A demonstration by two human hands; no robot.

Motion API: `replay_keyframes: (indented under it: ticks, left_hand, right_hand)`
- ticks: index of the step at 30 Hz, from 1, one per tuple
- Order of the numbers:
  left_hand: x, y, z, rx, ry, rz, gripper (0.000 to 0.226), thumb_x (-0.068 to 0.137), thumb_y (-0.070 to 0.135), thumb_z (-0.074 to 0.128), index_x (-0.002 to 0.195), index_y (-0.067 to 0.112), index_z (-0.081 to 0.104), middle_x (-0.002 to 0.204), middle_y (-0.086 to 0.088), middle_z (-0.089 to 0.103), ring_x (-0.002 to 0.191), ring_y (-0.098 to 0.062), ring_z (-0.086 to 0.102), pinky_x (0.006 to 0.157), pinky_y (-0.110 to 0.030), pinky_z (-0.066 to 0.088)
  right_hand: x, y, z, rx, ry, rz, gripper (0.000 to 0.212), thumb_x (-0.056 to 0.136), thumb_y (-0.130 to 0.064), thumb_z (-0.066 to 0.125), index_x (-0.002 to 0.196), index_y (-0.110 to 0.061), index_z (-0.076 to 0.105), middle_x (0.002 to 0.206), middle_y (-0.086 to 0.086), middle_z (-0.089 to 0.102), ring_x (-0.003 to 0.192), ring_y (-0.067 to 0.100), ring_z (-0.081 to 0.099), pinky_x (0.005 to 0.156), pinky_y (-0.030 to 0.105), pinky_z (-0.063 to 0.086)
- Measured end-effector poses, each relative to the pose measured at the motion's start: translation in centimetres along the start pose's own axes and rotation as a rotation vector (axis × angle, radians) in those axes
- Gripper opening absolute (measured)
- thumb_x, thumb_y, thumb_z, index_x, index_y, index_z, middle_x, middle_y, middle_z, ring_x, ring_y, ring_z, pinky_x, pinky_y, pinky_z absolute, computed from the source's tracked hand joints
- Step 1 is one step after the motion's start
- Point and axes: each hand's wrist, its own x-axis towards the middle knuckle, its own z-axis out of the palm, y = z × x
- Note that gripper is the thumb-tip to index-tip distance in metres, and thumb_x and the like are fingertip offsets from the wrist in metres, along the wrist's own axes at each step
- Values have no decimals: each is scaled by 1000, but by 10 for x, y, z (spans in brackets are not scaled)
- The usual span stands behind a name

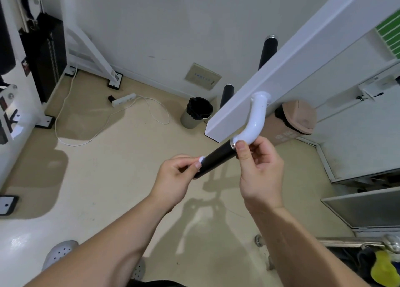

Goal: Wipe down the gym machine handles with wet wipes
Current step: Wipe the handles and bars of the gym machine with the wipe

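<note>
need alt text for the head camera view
Seen from above, a person's left hand pinches a small white wipe against the near end of a black handle on a white gym machine, while the right hand grips its far end at the metal collar. Two bins and a power strip sit on the floor.

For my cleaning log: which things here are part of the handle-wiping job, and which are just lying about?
Job: black handle, wipe, left hand, right hand, top handle, middle handle.
Lying about: power strip, black-lined bin, swing-lid bin, yellow cloth.
</note>
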Motion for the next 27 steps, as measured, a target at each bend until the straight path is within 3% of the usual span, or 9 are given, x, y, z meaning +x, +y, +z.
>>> replay_keyframes:
  ticks: [3, 7, 11, 14, 17, 20, 23, 25, 27]
  left_hand:
    - [-2, 29, 14, 13, -63, 110, 19, 96, 14, 67, 99, 25, 82, 97, 3, 74, 95, -12, 66, 79, -23, 48]
    - [-3, 59, 27, -29, -100, 307, 25, 94, 5, 67, 101, 24, 80, 102, -3, 74, 102, -16, 68, 88, -21, 51]
    - [2, 30, 9, -27, -59, 187, 18, 89, 6, 74, 92, 22, 83, 91, 5, 74, 93, -16, 68, 79, -30, 49]
    - [2, 18, 3, -47, -8, 99, 14, 84, 3, 78, 82, 16, 83, 91, 0, 75, 94, -19, 70, 80, -37, 50]
    - [0, 31, 12, -38, -14, 193, 6, 80, 1, 81, 82, 7, 81, 90, -7, 74, 92, -18, 70, 83, -31, 51]
    - [-1, 50, 20, -75, -19, 300, 14, 78, 0, 82, 89, 9, 80, 90, -3, 73, 91, -15, 70, 83, -23, 53]
    - [0, 45, 13, -132, -28, 255, 16, 79, 1, 81, 90, 13, 80, 88, 5, 73, 88, -14, 69, 75, -23, 51]
    - [1, 26, 1, -88, -5, 180, 16, 80, 2, 81, 89, 15, 81, 89, 7, 75, 89, -14, 70, 75, -31, 52]
    - [2, 5, -11, 29, 15, 109, 16, 80, 6, 83, 92, 16, 82, 93, 4, 78, 94, -17, 72, 84, -44, 57]
  right_hand:
    - [1, 1, -2, -3, -12, 1, 10, 95, -14, 65, 88, -20, 67, 74, -7, 63, 69, 9, 54, 68, 20, 47]
    - [1, -2, 0, 14, -35, -14, 5, 94, -15, 66, 90, -18, 68, 76, -9, 68, 71, 8, 58, 69, 20, 48]
    - [1, 0, 2, -2, -34, -10, 5, 93, -18, 66, 89, -17, 68, 74, -12, 66, 69, 6, 55, 69, 19, 46]
    - [3, 1, 0, -26, -39, -7, 5, 91, -25, 65, 87, -22, 67, 75, -12, 65, 71, 8, 55, 70, 21, 47]
    - [3, 0, 0, -29, -44, -11, 7, 91, -26, 65, 87, -22, 67, 75, -10, 65, 71, 9, 55, 70, 23, 47]
    - [1, -3, 3, -12, -67, -17, 4, 91, -24, 66, 89, -22, 68, 80, -6, 70, 75, 12, 60, 73, 29, 50]
    - [0, -4, 9, -11, -74, -15, 3, 91, -25, 66, 90, -25, 69, 82, -6, 71, 77, 15, 61, 75, 31, 50]
    - [1, -4, 10, -23, -58, -19, 3, 90, -26, 66, 89, -25, 68, 78, -11, 68, 74, 12, 57, 72, 27, 48]
    - [1, -3, 8, -28, -39, -15, 7, 90, -28, 65, 87, -22, 67, 74, -12, 63, 71, 10, 53, 70, 24, 45]
